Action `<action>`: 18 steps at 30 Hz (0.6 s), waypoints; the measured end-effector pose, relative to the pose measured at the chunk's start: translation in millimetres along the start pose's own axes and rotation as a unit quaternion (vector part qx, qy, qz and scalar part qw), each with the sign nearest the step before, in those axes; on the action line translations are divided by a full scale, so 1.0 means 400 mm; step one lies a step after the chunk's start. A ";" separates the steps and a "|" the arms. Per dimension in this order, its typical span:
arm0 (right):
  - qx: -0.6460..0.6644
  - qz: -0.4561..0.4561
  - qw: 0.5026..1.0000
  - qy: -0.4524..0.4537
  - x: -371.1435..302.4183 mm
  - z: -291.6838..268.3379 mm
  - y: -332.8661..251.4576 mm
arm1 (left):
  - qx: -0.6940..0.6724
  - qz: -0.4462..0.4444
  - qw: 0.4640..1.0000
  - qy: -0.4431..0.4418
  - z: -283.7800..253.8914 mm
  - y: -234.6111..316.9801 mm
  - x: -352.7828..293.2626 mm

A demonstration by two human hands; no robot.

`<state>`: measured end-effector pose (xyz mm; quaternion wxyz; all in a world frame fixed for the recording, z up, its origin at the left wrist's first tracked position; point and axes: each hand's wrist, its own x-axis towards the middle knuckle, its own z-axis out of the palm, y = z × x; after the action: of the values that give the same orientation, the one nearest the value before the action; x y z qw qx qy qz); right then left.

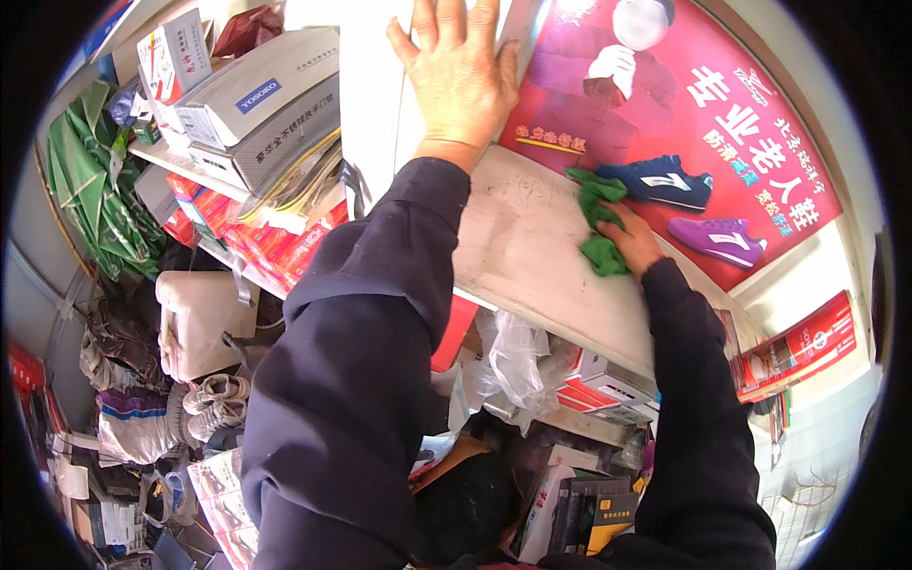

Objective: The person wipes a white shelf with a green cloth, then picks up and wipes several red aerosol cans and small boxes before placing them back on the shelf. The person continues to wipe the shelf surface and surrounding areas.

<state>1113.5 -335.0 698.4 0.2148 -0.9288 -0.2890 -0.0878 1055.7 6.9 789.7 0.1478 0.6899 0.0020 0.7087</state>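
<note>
At the top of the view my left hand [464, 90] lies flat, fingers spread, against a white upright panel [369, 90]. My right hand [636, 242] is closed around a crumpled green cloth [600, 255] and presses it on a pale, smudged shelf board [518, 237]. Part of the cloth trails away beyond my fingers toward a red poster [655, 123] behind the board. The poster pictures a person, a dark blue shoe and a purple shoe. Dark sleeves cover both my forearms.
Grey boxes [256, 104] and red boxes [275, 252] fill shelves at the left. A green folded tarp [95, 180] hangs beyond them. Clear plastic bags [513, 356] and more boxes [608, 380] sit under the board. Shoes [218, 404] lie at lower left.
</note>
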 end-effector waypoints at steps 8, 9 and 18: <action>-0.079 -0.079 0.993 -0.023 0.296 0.149 -0.212 | -0.014 -0.004 1.000 0.008 0.001 0.000 -0.003; -0.106 -0.070 0.991 -0.030 0.305 0.160 -0.228 | -0.019 -0.005 1.000 0.007 0.001 -0.001 -0.004; 0.004 -0.085 0.995 -0.057 0.347 0.197 -0.277 | -0.014 0.006 1.000 0.008 0.006 -0.007 -0.004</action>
<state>1166.4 -148.0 706.5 0.1936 -0.9033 -0.3793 -0.0520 1058.8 8.8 787.5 0.1532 0.6820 -0.0104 0.7151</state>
